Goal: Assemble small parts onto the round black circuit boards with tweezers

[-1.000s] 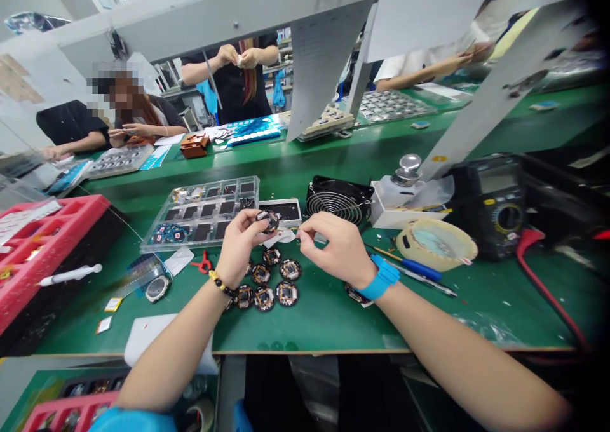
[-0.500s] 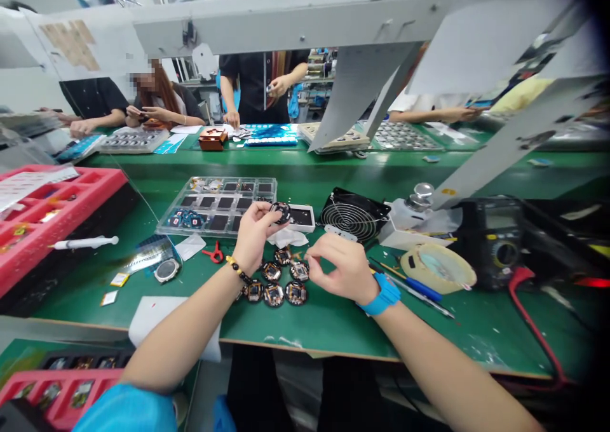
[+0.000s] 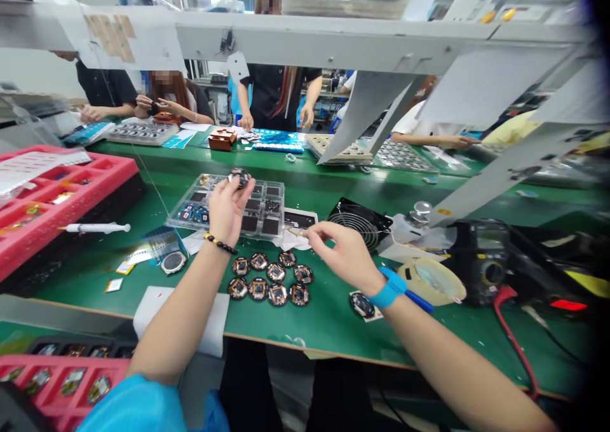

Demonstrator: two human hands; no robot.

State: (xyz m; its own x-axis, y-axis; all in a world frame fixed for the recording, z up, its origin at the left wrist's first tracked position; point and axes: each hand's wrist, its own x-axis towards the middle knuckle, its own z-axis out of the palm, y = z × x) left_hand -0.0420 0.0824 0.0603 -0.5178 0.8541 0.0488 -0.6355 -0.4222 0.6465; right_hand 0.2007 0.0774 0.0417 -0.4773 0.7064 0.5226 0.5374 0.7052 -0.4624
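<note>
Raised over the clear compartment box (image 3: 277, 227), my left hand (image 3: 223, 213) is closed on a round black electronic module (image 3: 239, 178). My right hand (image 3: 344, 254) pinches a thin, small brownish strip (image 3: 299, 232) between thumb and forefinger, beside some crumpled white tissue (image 3: 290, 240). Below and between both hands lie several round circuit modules (image 3: 276, 271) in two rough rows on the green bench. Another round module (image 3: 362, 305) rests on a pale piece near my right wrist.
A black fan (image 3: 359, 221) stands behind my right hand. To the right are a cream round dish (image 3: 436, 281) and a black meter (image 3: 483, 257). Pink foam trays (image 3: 102, 171) and a syringe (image 3: 95, 227) are at left. Co-workers sit or stand across the bench.
My left hand has moved left and up with the round module, away from the rows. The module near my right wrist has come into sight. The view has shifted slightly.
</note>
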